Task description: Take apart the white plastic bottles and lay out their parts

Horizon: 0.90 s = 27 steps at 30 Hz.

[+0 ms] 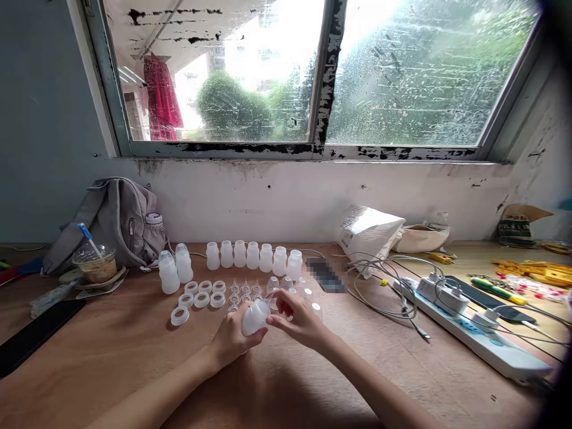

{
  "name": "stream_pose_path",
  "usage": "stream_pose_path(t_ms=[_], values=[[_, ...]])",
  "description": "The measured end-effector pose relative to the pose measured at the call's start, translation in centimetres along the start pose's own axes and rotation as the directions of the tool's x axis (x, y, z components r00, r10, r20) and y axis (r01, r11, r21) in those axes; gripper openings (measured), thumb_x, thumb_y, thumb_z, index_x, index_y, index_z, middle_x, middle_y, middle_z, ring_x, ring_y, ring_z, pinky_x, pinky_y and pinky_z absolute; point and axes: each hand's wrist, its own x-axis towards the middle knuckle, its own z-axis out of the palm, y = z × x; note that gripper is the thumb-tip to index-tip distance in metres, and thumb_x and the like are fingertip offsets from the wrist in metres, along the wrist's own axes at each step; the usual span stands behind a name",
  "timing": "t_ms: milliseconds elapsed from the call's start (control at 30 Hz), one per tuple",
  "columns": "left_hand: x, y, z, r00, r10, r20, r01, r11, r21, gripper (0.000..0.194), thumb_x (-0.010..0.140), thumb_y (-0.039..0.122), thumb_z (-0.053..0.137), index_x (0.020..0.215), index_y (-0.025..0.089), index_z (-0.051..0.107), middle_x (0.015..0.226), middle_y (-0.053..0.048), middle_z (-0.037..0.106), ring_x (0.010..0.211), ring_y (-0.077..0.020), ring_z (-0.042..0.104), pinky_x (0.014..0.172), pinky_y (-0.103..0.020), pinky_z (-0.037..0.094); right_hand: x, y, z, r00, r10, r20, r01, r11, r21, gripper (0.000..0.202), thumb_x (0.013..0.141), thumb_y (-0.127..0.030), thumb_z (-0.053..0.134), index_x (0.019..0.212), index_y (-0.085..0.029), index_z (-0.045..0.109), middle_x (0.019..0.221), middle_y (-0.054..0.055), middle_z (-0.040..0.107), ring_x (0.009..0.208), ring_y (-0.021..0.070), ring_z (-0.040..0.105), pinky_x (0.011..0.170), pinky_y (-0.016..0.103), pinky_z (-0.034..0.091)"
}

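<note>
My left hand [232, 336] is closed round a small frosted baby bottle [254, 317], tilted with its top toward the right. At that top end, the curled thumb and fingers of my right hand [297, 316] grip the bottle's rim; whatever small part lies between them is hard to make out. Just behind my hands stand clear nipples [245, 288] in rows. White collar rings [202, 299] lie to their left, and clear dome caps [306, 293] sit partly hidden behind my right hand. A row of open frosted bottles [252, 256] stands farther back.
Two capped bottles [168, 273] stand at the left, near a drink cup [96, 265], a black phone [40, 336] and a grey backpack [120, 223]. Rightward are a blurred dark object [328, 275], coiled cables [379, 298], a power strip [473, 330] and a white bag [370, 232].
</note>
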Motion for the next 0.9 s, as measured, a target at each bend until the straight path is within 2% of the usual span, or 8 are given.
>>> stream_pose_path(t_ms=[167,267,400,667,900], values=[[-0.3,0.2,0.5,1.0,0.007,-0.011,-0.006,0.996,0.086,0.034,0.069,0.04,0.055,0.096,0.02,0.047,0.075,-0.002,0.062,0.062,-0.0172,0.059,0.054,-0.025,0.044,-0.3,-0.8,1.9,0.996,0.067,-0.063,-0.062,0.995,0.077,0.038,0.069,-0.047,0.058,0.09,-0.017,0.051,0.056,-0.004,0.042,0.049,0.0085,0.036,0.045,0.02,0.029],[-0.4,0.1,0.6,1.0,0.005,-0.009,-0.004,0.995,0.104,0.04,0.066,0.043,0.058,0.098,0.022,0.047,0.078,-0.002,0.063,0.066,-0.0187,0.06,0.056,-0.026,0.045,-0.4,-0.9,2.1,0.992,0.114,-0.058,-0.108,0.989,0.099,0.034,0.071,-0.047,0.056,0.084,-0.017,0.051,0.053,-0.005,0.042,0.048,0.0086,0.037,0.044,0.02,0.028],[-0.4,0.1,0.3,1.0,0.0,0.006,-0.001,0.993,0.118,0.041,0.063,0.041,0.061,0.097,0.022,0.048,0.077,0.0,0.063,0.066,-0.0179,0.06,0.056,-0.025,0.045,-0.5,-1.3,1.8,0.994,0.109,-0.002,-0.108,0.981,0.159,0.03,0.075,-0.045,0.052,0.084,-0.017,0.048,0.054,-0.005,0.042,0.048,0.0083,0.037,0.044,0.02,0.028],[-0.1,0.4,-0.4,0.994,0.012,0.111,-0.017,0.999,0.042,0.038,0.061,0.032,0.063,0.095,0.022,0.05,0.076,0.002,0.061,0.064,-0.0145,0.057,0.056,-0.022,0.042,-0.6,-1.0,1.7,0.995,0.079,0.054,-0.088,0.977,0.195,0.027,0.076,-0.042,0.053,0.083,-0.017,0.046,0.054,-0.006,0.035,0.049,0.0068,0.031,0.043,0.019,0.023],[0.2,0.7,-1.2,0.964,-0.03,0.265,0.054,0.995,-0.085,0.032,0.058,0.026,0.065,0.086,0.017,0.052,0.075,0.001,0.058,0.064,-0.0127,0.052,0.057,-0.021,0.039,-0.7,-1.0,1.6,0.991,0.087,0.103,-0.109,0.968,0.225,0.027,0.076,-0.042,0.052,0.083,-0.016,0.046,0.054,-0.007,0.033,0.048,0.0064,0.03,0.044,0.02,0.022]])
